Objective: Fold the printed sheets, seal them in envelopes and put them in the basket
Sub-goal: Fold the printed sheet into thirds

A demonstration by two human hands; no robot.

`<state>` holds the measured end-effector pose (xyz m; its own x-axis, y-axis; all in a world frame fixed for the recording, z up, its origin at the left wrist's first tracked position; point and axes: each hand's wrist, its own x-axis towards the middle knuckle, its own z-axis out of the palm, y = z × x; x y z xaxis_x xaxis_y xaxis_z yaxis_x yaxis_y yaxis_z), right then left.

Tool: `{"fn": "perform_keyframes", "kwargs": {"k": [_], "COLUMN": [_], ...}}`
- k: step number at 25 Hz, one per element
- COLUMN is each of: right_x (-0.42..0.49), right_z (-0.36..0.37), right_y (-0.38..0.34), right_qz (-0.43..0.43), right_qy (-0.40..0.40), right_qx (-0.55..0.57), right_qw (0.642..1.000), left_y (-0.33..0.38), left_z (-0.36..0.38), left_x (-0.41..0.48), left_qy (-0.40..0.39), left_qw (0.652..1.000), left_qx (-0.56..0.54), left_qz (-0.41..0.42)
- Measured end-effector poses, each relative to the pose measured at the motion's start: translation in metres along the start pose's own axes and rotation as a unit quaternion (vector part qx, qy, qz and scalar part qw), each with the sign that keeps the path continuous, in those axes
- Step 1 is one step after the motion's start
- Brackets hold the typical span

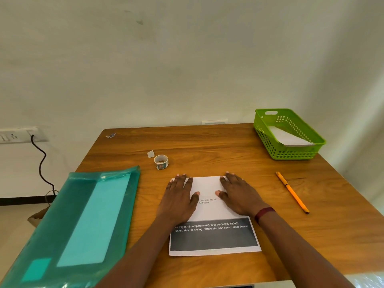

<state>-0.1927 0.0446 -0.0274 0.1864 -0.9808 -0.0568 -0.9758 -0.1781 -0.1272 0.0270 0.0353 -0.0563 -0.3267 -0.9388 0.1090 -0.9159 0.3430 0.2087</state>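
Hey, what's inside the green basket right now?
One flat white paper piece, probably an envelope, lies slanted in the green basket, its near edge against the front wall. Anything beneath it is covered, so I can't tell.

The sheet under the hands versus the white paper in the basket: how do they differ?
The sheet lies flat on the table under the left hand and right hand; the paper in the basket leans tilted, untouched. The sheet bears a dark printed band; the basket's paper looks blank. Both are white.
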Motion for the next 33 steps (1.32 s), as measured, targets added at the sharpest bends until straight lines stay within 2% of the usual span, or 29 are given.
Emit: {"fn": "perform_keyframes", "kwargs": {"k": [2,4,6,10,13,15,21,24,27,33], "right_x": [0.006,0.013,0.019,0.031,0.036,0.037,0.028,0.019,0.01,-0.005], "right_z": [-0.008,-0.016,-0.021,-0.028,-0.031,-0.03,-0.023,-0.019,-0.011,-0.009], "right_y": [0.006,0.008,0.009,0.009,0.008,0.007,0.007,0.005,0.004,0.018], "right_qz": [0.006,0.016,0.018,0.023,0.023,0.023,0.031,0.04,0.04,0.009], "right_qy": [0.011,-0.002,-0.027,-0.067,-0.081,-0.068,0.012,0.052,0.104,0.174], "right_qx": [0.035,0.052,0.058,0.062,0.04,0.033,0.032,0.038,0.065,0.217], "right_qw": [0.999,0.999,0.998,0.996,0.996,0.997,0.999,0.997,0.992,0.961], "left_y": [-0.001,-0.004,-0.006,0.003,0.009,0.008,0.001,-0.004,-0.003,-0.001], "left_z": [-0.004,-0.012,-0.025,-0.05,-0.054,-0.053,-0.045,-0.041,-0.037,-0.036], "left_x": [0.001,0.005,0.014,0.04,0.052,0.055,0.04,0.027,0.016,0.004], "left_qy": [0.034,0.026,-0.03,-0.146,-0.195,-0.196,-0.091,-0.03,0.034,0.138], "left_qw": [0.998,0.996,0.996,0.987,0.979,0.978,0.994,0.995,0.992,0.962], "left_qx": [-0.044,-0.079,-0.084,-0.02,0.004,0.013,-0.017,-0.069,-0.114,-0.227], "left_qz": [0.0,-0.012,-0.031,-0.058,-0.061,-0.064,-0.062,-0.068,-0.038,-0.062]}}
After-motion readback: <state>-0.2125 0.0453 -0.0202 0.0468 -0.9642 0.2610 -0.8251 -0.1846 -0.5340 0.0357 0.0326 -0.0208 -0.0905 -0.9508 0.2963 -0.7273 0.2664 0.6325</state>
